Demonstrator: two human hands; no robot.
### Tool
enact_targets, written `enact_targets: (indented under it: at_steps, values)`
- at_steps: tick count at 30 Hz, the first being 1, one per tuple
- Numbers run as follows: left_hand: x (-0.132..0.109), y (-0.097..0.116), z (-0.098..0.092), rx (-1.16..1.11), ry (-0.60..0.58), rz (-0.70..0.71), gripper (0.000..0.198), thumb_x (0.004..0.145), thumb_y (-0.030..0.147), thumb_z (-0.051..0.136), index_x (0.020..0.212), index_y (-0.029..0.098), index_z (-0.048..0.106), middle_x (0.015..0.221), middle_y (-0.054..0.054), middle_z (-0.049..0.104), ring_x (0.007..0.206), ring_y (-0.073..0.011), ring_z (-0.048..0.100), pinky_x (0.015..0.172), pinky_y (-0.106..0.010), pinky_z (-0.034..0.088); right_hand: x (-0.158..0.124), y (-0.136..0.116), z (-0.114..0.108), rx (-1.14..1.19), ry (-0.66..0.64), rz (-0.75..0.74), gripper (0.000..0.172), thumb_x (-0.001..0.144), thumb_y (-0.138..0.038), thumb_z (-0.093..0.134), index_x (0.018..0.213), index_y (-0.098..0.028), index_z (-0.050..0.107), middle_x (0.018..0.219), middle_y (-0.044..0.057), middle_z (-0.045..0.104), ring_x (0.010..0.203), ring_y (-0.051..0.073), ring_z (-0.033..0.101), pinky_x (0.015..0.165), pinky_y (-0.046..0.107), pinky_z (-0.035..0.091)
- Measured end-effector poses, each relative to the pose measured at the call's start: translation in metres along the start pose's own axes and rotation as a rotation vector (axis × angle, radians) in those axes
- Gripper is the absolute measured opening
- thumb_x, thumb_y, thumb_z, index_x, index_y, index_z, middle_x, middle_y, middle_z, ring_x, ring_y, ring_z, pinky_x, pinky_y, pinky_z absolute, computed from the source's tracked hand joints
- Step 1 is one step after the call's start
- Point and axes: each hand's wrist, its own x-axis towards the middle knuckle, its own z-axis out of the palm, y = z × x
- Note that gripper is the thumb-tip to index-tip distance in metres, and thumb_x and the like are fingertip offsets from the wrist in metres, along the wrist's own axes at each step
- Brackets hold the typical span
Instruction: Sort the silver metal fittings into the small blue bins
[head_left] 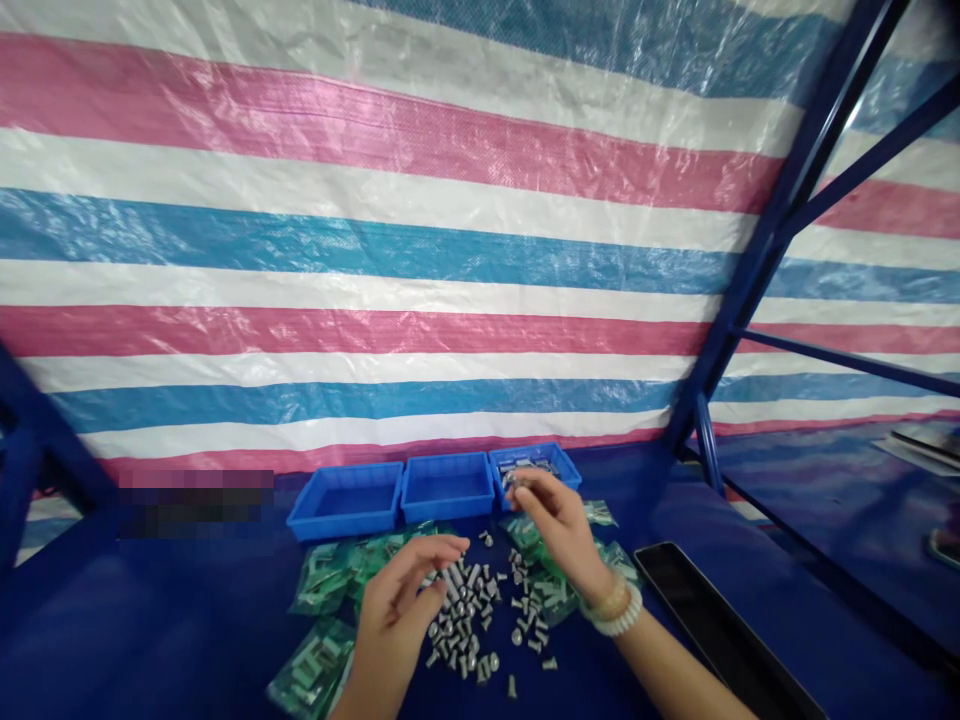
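Observation:
My left hand hangs with its fingers curved and apart at the edge of a loose spread of steel bolts. My right hand reaches over the near rim of the rightmost of three blue plastic bins, its fingertips gathered together. Those fingers hide whether anything is pinched between them. Small metal parts lie inside that bin. A beaded bracelet circles my right wrist.
Green-printed plastic bags of parts lie around the bolts on a blue surface. A long black flat slab sits to the right. A striped tarpaulin on a blue metal frame stands behind.

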Motion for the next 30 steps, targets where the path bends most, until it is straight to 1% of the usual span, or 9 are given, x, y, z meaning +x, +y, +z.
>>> enact_targets:
  at_steps: [3, 5, 7, 10, 14, 16, 22, 27, 30]
  values:
    - [0.002, -0.003, -0.002, 0.013, 0.027, -0.027, 0.012, 0.073, 0.019, 0.064, 0.080, 0.021, 0.073, 0.095, -0.007, 0.076, 0.099, -0.0255, 0.069, 0.090, -0.033, 0.053, 0.015, 0.021, -0.019, -0.182, 0.067, -0.029, 0.024, 0.094, -0.032, 0.055, 0.112, -0.018, 0.064, 0.093, 0.009, 0.069, 0.080, 0.022, 0.063, 0.080, 0.039, 0.052]
    - [0.003, -0.004, -0.002, 0.027, 0.040, -0.039, 0.012, 0.073, 0.019, 0.063, 0.079, 0.021, 0.073, 0.094, -0.006, 0.076, 0.098, -0.0251, 0.069, 0.091, -0.033, 0.052, 0.017, 0.029, -0.024, -0.282, 0.048, -0.057, 0.026, 0.093, -0.026, 0.056, 0.116, -0.017, 0.064, 0.092, 0.009, 0.067, 0.082, 0.024, 0.060, 0.084, 0.044, 0.050]
    - [0.004, -0.005, -0.002, 0.040, 0.057, -0.043, 0.012, 0.073, 0.019, 0.063, 0.079, 0.021, 0.073, 0.093, -0.006, 0.076, 0.095, -0.0243, 0.069, 0.090, -0.033, 0.052, 0.012, 0.030, -0.022, -0.347, -0.015, -0.095, 0.027, 0.093, -0.019, 0.052, 0.118, -0.016, 0.063, 0.093, 0.010, 0.067, 0.088, 0.026, 0.059, 0.087, 0.047, 0.047]
    - [0.005, -0.005, -0.001, 0.052, 0.082, -0.039, 0.011, 0.073, 0.020, 0.063, 0.077, 0.020, 0.073, 0.089, -0.006, 0.076, 0.091, -0.0238, 0.070, 0.088, -0.034, 0.053, -0.002, 0.018, -0.007, -0.374, -0.184, -0.174, 0.025, 0.093, -0.011, 0.051, 0.111, -0.019, 0.066, 0.095, 0.009, 0.068, 0.093, 0.024, 0.058, 0.089, 0.041, 0.047]
    - [0.007, -0.007, -0.001, 0.071, 0.097, -0.037, 0.011, 0.072, 0.020, 0.063, 0.077, 0.020, 0.073, 0.088, -0.006, 0.075, 0.090, -0.0239, 0.070, 0.086, -0.033, 0.054, -0.018, 0.000, 0.018, -0.510, -0.544, -0.302, 0.023, 0.091, -0.007, 0.055, 0.098, -0.022, 0.071, 0.095, 0.005, 0.068, 0.092, 0.021, 0.055, 0.084, 0.032, 0.047]
    - [0.007, -0.008, -0.001, 0.074, 0.103, -0.039, 0.011, 0.072, 0.020, 0.063, 0.077, 0.019, 0.073, 0.087, -0.006, 0.075, 0.090, -0.0237, 0.070, 0.085, -0.032, 0.054, -0.020, -0.004, 0.024, -0.594, -0.658, -0.325, 0.022, 0.091, -0.006, 0.055, 0.096, -0.021, 0.071, 0.098, 0.006, 0.066, 0.094, 0.022, 0.053, 0.083, 0.032, 0.045]
    - [0.008, -0.009, 0.000, 0.094, 0.092, -0.055, 0.011, 0.073, 0.020, 0.061, 0.075, 0.020, 0.073, 0.085, -0.004, 0.074, 0.087, -0.0219, 0.069, 0.082, -0.029, 0.053, -0.019, 0.000, 0.019, -0.626, -0.693, -0.246, 0.012, 0.091, -0.011, 0.062, 0.096, -0.019, 0.069, 0.087, 0.004, 0.068, 0.090, 0.021, 0.055, 0.080, 0.030, 0.044]
    - [0.009, -0.011, 0.000, 0.105, 0.071, -0.046, 0.012, 0.073, 0.020, 0.061, 0.076, 0.020, 0.072, 0.084, -0.004, 0.074, 0.086, -0.0214, 0.069, 0.080, -0.029, 0.053, -0.019, 0.000, 0.017, -0.612, -0.671, -0.179, 0.009, 0.086, -0.016, 0.071, 0.094, -0.018, 0.071, 0.087, 0.003, 0.070, 0.088, 0.021, 0.058, 0.078, 0.029, 0.045]
    - [0.008, -0.012, -0.001, 0.116, 0.066, -0.043, 0.012, 0.074, 0.020, 0.061, 0.077, 0.020, 0.072, 0.085, -0.004, 0.074, 0.086, -0.0216, 0.068, 0.080, -0.029, 0.053, -0.021, -0.002, 0.019, -0.600, -0.647, -0.137, 0.006, 0.082, -0.016, 0.075, 0.088, -0.017, 0.074, 0.086, 0.005, 0.070, 0.088, 0.022, 0.059, 0.078, 0.030, 0.046]
